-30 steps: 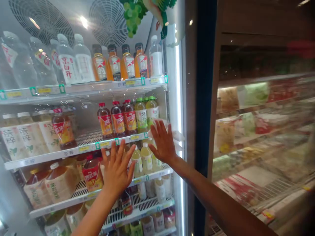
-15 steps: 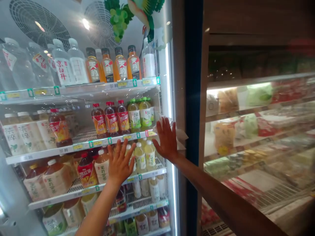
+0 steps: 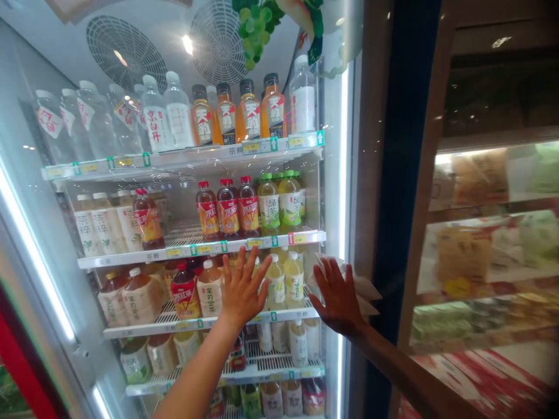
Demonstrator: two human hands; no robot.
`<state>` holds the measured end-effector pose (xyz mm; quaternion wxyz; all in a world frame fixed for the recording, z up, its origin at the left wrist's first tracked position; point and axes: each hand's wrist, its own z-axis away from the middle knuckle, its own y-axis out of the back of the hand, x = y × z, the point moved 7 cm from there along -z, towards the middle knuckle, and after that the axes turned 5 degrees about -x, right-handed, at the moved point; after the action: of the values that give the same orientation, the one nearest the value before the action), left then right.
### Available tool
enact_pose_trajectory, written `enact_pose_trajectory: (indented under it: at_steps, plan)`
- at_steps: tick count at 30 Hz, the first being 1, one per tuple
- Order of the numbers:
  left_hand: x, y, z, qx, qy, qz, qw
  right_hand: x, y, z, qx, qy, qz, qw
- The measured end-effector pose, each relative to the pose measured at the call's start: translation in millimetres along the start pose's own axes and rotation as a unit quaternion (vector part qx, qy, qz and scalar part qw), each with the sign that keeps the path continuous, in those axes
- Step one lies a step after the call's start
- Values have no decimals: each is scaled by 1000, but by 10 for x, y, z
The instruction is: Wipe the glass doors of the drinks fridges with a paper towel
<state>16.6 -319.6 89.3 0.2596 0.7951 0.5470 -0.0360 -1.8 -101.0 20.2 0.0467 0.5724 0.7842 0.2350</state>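
Against the glass door (image 3: 181, 233) of a lit drinks fridge, my left hand (image 3: 243, 285) lies flat with its fingers spread and nothing in them. Beyond it, through the glass, stand several tea bottles (image 3: 211, 291). My right hand (image 3: 338, 299) is near the door's right edge, fingers stretched out, pressing a thin white sheet like a tissue (image 3: 365, 286) to the glass. Part of the sheet is hidden under the palm, and its loose corners stick out to the right.
Behind the glass, shelves (image 3: 201, 247) carry several rows of bottles, among them orange drinks (image 3: 273, 107) and red-capped teas (image 3: 229, 209). Grape stickers (image 3: 255, 35) decorate the top. A dark blue post (image 3: 404, 174) separates this fridge from shelves of packaged goods (image 3: 465, 256), blurred at right.
The view has swung left, so the fridge sits further right in the picture. My right hand and the white sheet have slid down the glass. My left hand stays in about the same place.
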Motion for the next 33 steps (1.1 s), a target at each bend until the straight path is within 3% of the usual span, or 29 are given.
enact_pose_trajectory:
  at_steps: [3,7,10,15,18,22,25,28,30,33]
  plan:
    - [14,-35,-9,-10,2,-10,1000,-157,38,-219,26,-25,-22,999]
    - [18,-57,4,-34,-1,-22,999,-582,118,-717,55,-30,-60,996]
    - [-152,40,201,-53,21,-32,998,-995,58,-769,62,-13,-75,995]
    - [-926,432,888,-44,120,-64,990,-1637,-138,-553,64,43,-71,994]
    - [-1468,659,1174,-33,151,-81,985,-1872,-117,-936,58,38,-85,994]
    - [-2133,918,1330,1,188,-99,977,-2176,-92,-1546,56,-18,-102,993]
    - [-2525,1024,1427,10,188,-103,977,-2636,-258,-1560,60,-21,-102,993]
    - [-2824,1060,1502,2,160,-100,982,-3204,-422,-1565,83,14,-95,992]
    - [-2963,1090,1505,4,126,-97,987,-3496,-439,-1786,102,25,-94,990]
    - [-3144,1182,1485,26,99,-84,991,-3736,-370,-2251,126,7,-91,988]
